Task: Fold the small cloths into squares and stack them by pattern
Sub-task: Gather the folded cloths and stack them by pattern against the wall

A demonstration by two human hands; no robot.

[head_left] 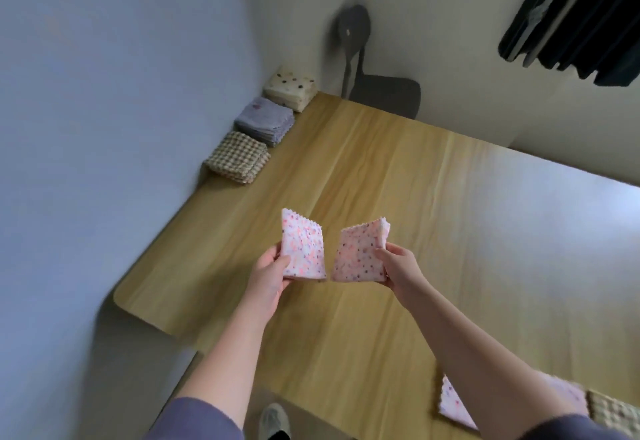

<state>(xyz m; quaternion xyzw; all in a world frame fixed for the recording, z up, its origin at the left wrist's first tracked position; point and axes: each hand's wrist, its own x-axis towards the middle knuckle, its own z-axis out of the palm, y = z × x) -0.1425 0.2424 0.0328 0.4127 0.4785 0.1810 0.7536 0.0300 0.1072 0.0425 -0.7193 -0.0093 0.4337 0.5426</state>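
Left grip (268,277), right grip (401,266) both pinching pink speckled cloth (301,249), zigzag-edged, above woodgrain table (450,197).

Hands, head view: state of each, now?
Left hand: grips the pink speckled cloth, left flap.
Right hand: grips the same cloth, right flap.

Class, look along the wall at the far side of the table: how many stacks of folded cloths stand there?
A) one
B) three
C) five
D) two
B: three stand in a row against the wall, a checked stack, a lilac stack and a cream dotted stack.
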